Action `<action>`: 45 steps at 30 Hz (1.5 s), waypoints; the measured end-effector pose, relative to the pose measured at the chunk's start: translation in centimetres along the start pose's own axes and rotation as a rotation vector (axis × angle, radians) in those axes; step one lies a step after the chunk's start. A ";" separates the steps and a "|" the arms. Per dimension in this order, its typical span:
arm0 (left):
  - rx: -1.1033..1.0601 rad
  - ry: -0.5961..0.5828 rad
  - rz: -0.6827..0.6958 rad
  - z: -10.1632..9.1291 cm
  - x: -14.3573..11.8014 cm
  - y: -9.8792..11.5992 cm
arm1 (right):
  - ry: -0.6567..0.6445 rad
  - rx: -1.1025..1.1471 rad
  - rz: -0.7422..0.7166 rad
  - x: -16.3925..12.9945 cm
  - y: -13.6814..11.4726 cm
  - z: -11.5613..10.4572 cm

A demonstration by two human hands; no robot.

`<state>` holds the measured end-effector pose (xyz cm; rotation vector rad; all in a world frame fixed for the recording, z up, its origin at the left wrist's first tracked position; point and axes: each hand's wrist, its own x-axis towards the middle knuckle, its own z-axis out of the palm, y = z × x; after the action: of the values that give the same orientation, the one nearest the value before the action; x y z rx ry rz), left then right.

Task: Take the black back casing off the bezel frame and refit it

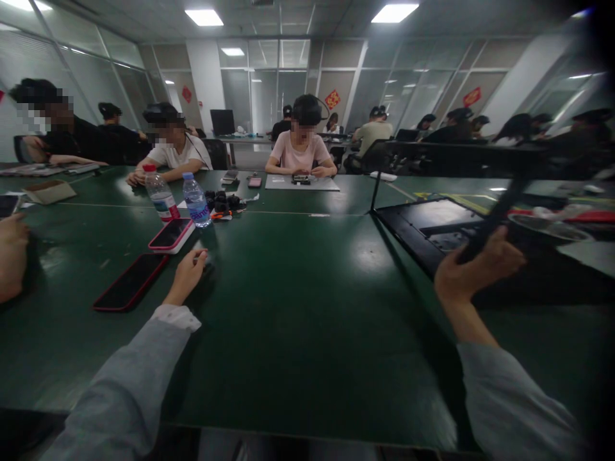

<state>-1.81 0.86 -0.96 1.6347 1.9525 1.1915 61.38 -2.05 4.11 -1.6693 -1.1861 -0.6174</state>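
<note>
Frame [449,155] raised above dark panel [427,216], right side of table [307,314]; my right hand [473,269] clamped on it; step looks like steadying it; next move calls for firm grip; left hand [187,275] curled near phones [131,283], pinch unclear.

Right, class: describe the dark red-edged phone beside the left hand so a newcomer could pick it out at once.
Start with the big green table and find the left hand, in its grey sleeve. Just to its left lies a red-edged phone, dark screen up. Its thin red edge and place nearer the wearer set it apart from the pink-rimmed phone by the bottles.
</note>
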 end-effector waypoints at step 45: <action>0.370 -0.119 0.164 1.1 -1.4 0.2 | -0.776 0.249 -0.199 -7.1 -0.7 10.5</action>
<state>-0.54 0.02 -1.84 2.0307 2.0872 0.7941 56.69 4.51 -5.65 -1.6219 -1.9030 0.1030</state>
